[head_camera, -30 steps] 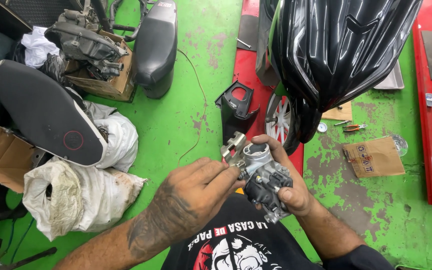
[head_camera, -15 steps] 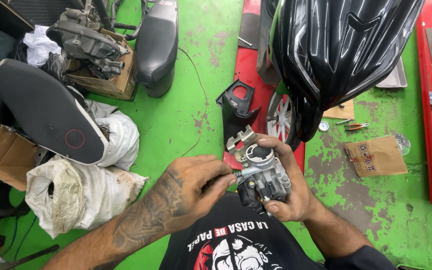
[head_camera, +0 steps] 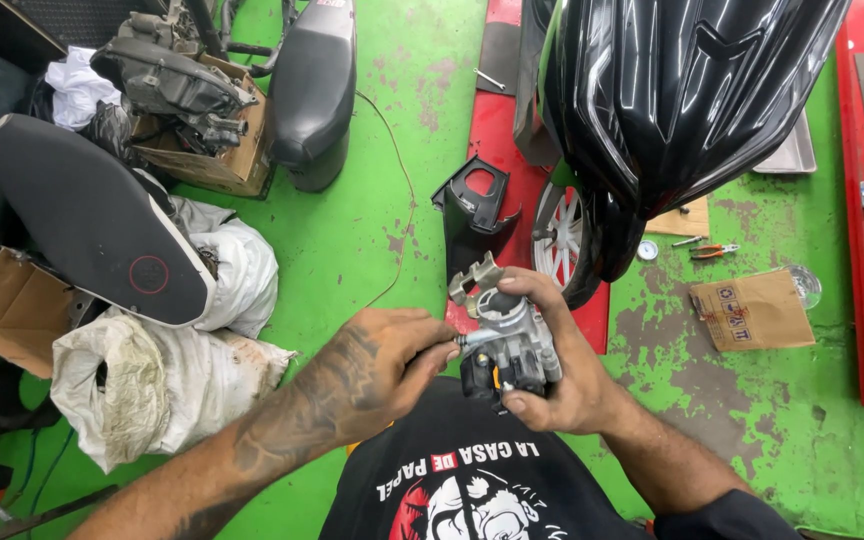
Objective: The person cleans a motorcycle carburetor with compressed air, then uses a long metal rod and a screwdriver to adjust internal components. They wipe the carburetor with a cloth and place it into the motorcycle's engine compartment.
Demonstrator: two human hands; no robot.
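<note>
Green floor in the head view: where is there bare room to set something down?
Bare green floor lies between the black seat and the red ramp, and right of the brown paper bag. Crowded at left around the white sacks and cardboard box.

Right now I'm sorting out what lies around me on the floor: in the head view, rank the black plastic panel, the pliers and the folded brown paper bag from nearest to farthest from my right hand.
1. Black plastic panel: just beyond the right hand, slightly to its left.
2. Folded brown paper bag: out to the right on the green floor.
3. Pliers: right too, just past the bag.
</note>
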